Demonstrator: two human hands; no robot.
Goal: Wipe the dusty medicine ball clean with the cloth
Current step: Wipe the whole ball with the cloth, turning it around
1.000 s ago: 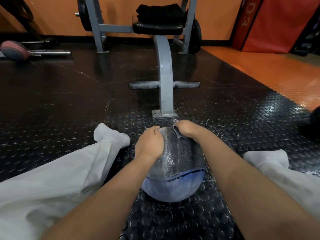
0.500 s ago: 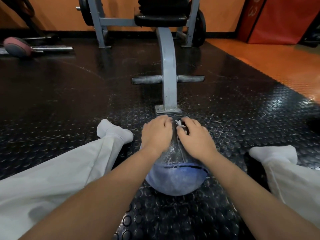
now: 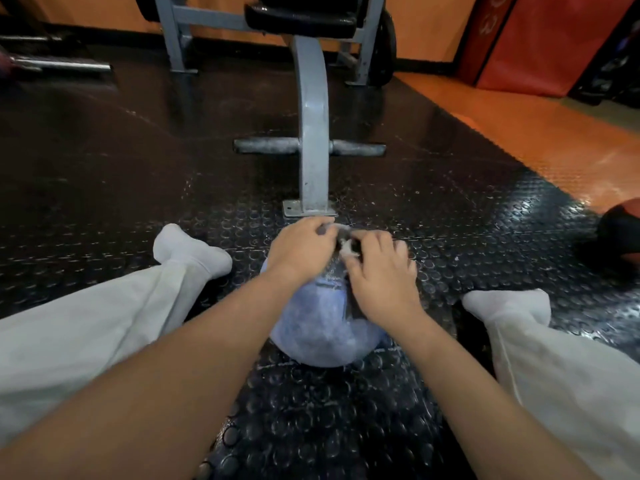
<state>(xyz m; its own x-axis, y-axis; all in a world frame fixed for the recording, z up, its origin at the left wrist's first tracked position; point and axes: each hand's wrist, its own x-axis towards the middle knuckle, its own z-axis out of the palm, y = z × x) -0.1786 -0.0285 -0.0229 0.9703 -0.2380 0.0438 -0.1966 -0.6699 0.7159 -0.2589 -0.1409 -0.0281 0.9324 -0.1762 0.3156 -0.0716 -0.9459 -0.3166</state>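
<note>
The medicine ball (image 3: 322,337), pale blue with a dark grey textured panel, sits on the black studded floor between my spread legs. My left hand (image 3: 301,251) is curled over its top far side and holds it. My right hand (image 3: 381,278) lies on the top right of the ball, its fingers pinching a small crumpled cloth (image 3: 346,250), grey and white, against the surface. The two hands touch at the fingertips. Most of the cloth is hidden under my fingers.
A grey bench frame (image 3: 313,150) stands just beyond the ball, its foot plate (image 3: 308,206) almost touching my fingers. Another dark ball (image 3: 623,233) lies at the right edge. A barbell (image 3: 59,65) lies far left. My white-trousered legs flank the ball.
My right hand has slid with the cloth from the ball's far right side to its top, beside my left hand. The ball has turned, showing more blue towards me.
</note>
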